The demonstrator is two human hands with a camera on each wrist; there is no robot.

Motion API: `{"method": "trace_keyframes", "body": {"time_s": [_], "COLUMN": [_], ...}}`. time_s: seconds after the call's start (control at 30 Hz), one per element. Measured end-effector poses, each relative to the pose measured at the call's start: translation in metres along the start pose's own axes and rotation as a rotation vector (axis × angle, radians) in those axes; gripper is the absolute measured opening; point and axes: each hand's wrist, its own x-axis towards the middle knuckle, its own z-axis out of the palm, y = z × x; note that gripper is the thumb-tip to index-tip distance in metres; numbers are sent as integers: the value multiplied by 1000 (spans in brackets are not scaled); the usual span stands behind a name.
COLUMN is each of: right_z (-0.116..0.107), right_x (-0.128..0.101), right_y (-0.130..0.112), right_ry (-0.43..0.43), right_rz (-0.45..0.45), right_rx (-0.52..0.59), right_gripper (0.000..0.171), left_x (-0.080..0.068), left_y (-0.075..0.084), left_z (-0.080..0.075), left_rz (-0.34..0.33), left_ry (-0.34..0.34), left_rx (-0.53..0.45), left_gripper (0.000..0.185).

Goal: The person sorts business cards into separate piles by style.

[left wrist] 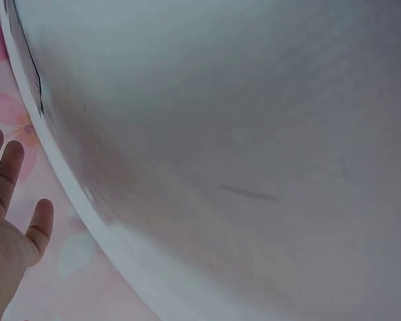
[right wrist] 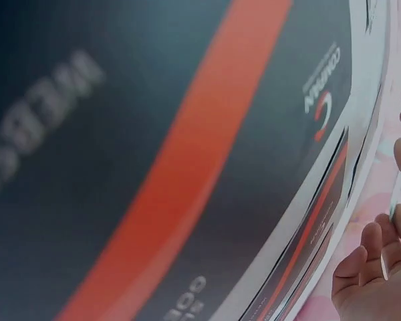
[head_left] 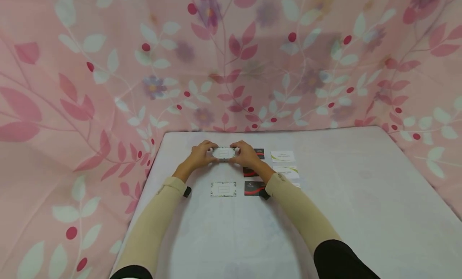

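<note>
The white surface [head_left: 346,198] spreads beneath the held leaf-bordered card [head_left: 223,152]. The left hand [head_left: 200,155] and right hand [head_left: 247,155] pinch its left and right ends. Right of it lie black-and-red cards [head_left: 254,188], farther right white cards [head_left: 283,156]; on its near side, a loose card [head_left: 223,194].

The left sleeve [head_left: 149,227] and right sleeve [head_left: 301,208] are beige and close-fitting, each with a small dark marking [head_left: 281,177] by the cuff [head_left: 175,184], too small to read. Black cloth [head_left: 343,261] covers their upper ends. A small black block [head_left: 187,191] juts below the left cuff, a similar one [head_left: 265,194] below the right.
</note>
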Motion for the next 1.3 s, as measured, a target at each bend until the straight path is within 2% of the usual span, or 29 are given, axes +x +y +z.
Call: {"method": "trace_keyframes", "body": {"time_s": [0.17, 0.4, 0.5, 0.6, 0.97, 1.3], "right_z": [2, 4, 6, 8, 4, -3], "right_x": [4, 6, 7, 8, 12, 13], "right_y": [0, -3, -2, 0, -3, -5], "right_ry": [-26, -63, -75, -87, -132, -180], "right_rz": [10, 35, 39, 42, 31, 28], "right_rx": [-97, -251, -317, -338, -314, -224], "right_gripper": [58, 56, 57, 56, 56, 58], "left_x": [2, 9, 11, 13, 13, 10], "left_y": [-3, -6, -7, -8, -3, -7], "left_z": [2, 9, 13, 15, 3, 4], "left_rz": [-2, -77, -89, -98, -116, -119], "left_ry": [-13, -123, -134, -142, -163, -196], "left_rx": [3, 24, 37, 51, 52, 22], "left_gripper": [54, 56, 56, 56, 54, 54]}}
